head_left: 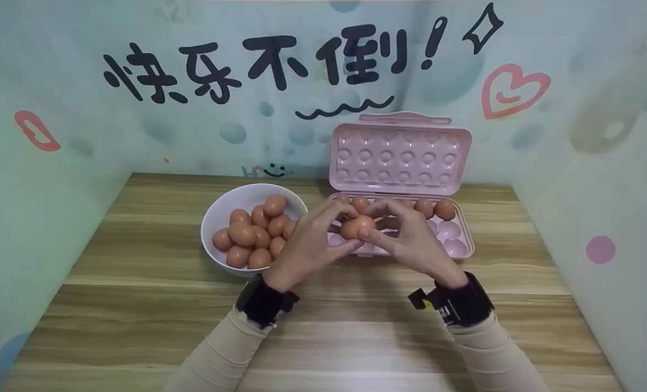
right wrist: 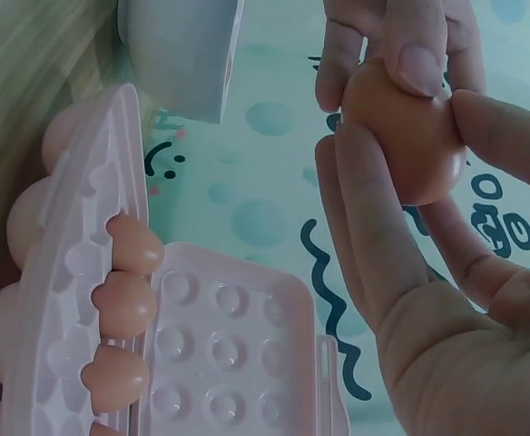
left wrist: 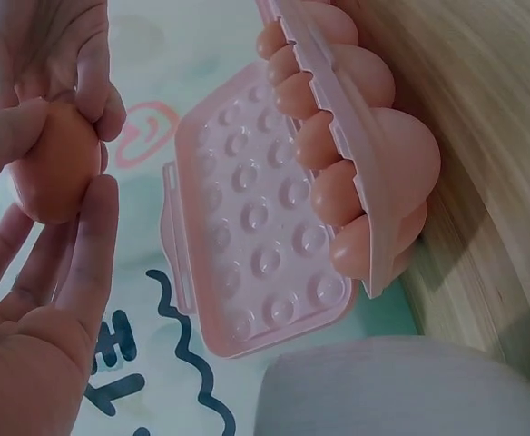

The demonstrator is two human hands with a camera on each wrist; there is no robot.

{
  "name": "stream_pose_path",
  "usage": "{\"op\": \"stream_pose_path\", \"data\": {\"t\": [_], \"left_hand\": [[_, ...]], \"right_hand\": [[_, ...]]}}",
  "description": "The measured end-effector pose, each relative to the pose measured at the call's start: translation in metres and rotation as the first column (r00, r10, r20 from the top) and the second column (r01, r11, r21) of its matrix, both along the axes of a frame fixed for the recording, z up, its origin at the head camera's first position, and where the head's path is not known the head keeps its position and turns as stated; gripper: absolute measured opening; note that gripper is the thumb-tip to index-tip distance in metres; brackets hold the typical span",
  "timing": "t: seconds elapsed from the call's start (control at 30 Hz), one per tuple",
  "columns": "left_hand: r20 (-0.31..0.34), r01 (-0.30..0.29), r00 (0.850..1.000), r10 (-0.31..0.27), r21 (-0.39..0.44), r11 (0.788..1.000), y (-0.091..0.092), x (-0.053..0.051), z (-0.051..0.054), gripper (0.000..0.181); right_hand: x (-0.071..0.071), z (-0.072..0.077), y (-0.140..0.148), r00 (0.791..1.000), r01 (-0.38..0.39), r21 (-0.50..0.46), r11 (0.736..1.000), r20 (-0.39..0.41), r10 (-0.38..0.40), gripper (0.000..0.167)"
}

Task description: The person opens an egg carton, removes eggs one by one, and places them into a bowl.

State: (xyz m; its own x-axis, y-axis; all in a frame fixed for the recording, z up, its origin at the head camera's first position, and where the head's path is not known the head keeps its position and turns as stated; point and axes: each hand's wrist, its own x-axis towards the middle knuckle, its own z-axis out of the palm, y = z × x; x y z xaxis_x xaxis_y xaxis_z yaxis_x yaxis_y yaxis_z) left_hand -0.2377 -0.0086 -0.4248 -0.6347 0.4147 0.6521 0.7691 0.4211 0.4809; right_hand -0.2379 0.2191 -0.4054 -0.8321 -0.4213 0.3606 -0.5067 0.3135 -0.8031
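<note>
In the head view a brown egg is held up over the near part of a pink egg carton. My left hand pinches it from the left, and my right hand grips it from the right. Both wrist views show fingers and thumbs of the two hands on the same egg, well apart from the carton. Brown eggs sit in the carton's back row, partly hidden by my hands. Several front cups at the right hold nothing.
A white bowl piled with brown eggs stands left of the carton, partly behind my left hand. The carton's lid stands raised at the back, near the printed curtain. Wooden tabletop lies in front.
</note>
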Motion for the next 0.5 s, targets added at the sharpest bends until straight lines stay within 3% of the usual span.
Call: {"op": "stream_pose_path", "data": {"t": [0.1,0.2,0.5], "left_hand": [[0.016,0.0,1.0,0.001,-0.035,0.999,-0.005,-0.001,0.005,0.037],[0.062,-0.032,0.997,0.037,-0.072,0.997,-0.019,-0.002,0.012,0.038],[0.184,-0.143,0.968,0.174,-0.167,0.976,-0.077,-0.008,0.03,0.035]], "right_hand": [[0.0,0.001,0.002,1.0,-0.017,-0.001,1.0,0.004,0.017,0.033],[-0.001,0.004,0.006,1.0,-0.015,0.013,1.0,0.009,0.015,0.035],[-0.007,0.012,0.022,0.996,0.091,0.026,0.996,-0.023,-0.091,0.031]]}}
